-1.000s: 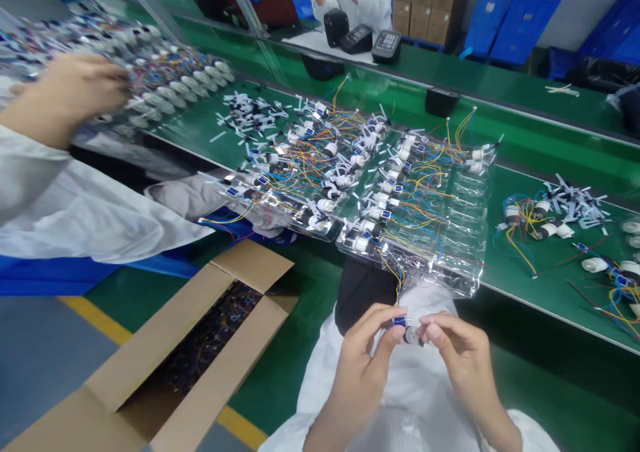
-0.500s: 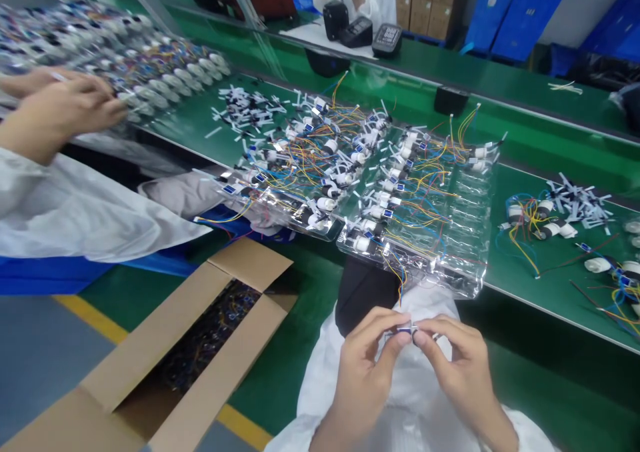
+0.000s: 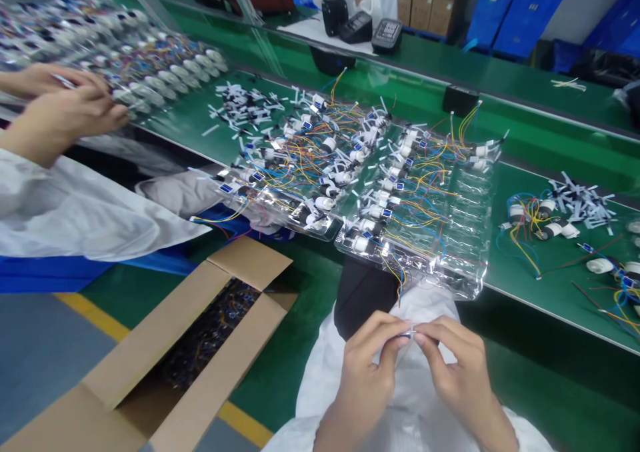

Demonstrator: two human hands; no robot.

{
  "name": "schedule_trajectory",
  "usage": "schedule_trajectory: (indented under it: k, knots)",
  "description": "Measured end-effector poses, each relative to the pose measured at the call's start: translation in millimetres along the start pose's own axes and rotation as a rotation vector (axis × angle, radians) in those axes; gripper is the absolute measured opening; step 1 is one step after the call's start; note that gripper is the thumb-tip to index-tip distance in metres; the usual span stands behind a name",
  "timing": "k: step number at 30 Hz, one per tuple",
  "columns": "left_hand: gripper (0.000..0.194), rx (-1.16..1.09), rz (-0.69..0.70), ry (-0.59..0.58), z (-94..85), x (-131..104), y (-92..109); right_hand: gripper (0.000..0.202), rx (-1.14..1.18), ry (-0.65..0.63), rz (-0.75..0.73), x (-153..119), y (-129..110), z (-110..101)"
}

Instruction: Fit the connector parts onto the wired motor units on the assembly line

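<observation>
Above my lap, my left hand (image 3: 367, 365) pinches a small blue-and-white part (image 3: 407, 334) between thumb and fingertips. My right hand (image 3: 456, 365) is closed at the part's other end, its thumb and forefinger pressed together there. Most of the part is hidden by the fingers, so its exact kind does not show. Just beyond my hands, a clear plastic tray (image 3: 467, 220) overhangs the bench edge. Lying in its slots are white cylindrical pieces (image 3: 361, 243) with small blue boards and coloured wires.
A second loaded tray (image 3: 320, 229) adjoins on the left. Black-and-white strips (image 3: 583, 202) and wired pieces (image 3: 553, 229) lie on the green bench (image 3: 525, 179) to the right. An open carton (image 3: 200, 379) stands on the floor. At left, a co-worker's hands (image 3: 75, 109) are busy.
My fingertips have closed in around the small part, and the dark piece under my right fingertips no longer shows. Both hands stay nearly in place. The co-worker's hands have shifted slightly.
</observation>
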State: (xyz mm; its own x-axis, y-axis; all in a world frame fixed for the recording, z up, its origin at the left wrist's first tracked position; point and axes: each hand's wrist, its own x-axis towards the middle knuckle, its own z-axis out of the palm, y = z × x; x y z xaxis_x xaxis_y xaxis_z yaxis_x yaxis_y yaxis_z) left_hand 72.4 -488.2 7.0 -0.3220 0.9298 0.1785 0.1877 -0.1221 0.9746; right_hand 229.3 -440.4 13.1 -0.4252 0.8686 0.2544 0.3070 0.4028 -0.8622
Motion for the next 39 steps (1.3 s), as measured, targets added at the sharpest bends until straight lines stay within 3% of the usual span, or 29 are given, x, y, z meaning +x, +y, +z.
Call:
schedule_trajectory:
  k: [8,17,21,24,29,33,39]
  knots:
    - [0.040,0.132,0.126,-0.128,-5.2,0,-9,0.022,-0.152,-0.071,-0.066,-1,8,4]
    - [0.037,0.267,0.164,-0.293,-14.8,3,-14,0.021,-0.009,-0.187,0.107,3,11,1]
    - [0.040,0.241,0.159,-0.281,-19.1,3,-14,0.020,0.043,-0.168,0.156,2,11,6]
    - [0.036,0.127,0.064,-0.241,-20.1,3,-10,0.018,0.118,-0.160,0.187,3,8,6]
    - [0.013,-0.123,-0.260,-0.184,-13.0,1,-6,0.010,0.166,-0.173,0.179,5,4,-3]
    - [0.015,-0.246,-0.491,-0.203,-10.4,2,-7,0.010,0.154,-0.185,0.159,3,8,-5]
    - [0.017,-0.226,-0.539,-0.240,-10.7,2,-7,0.008,0.091,-0.191,0.110,1,17,-3]
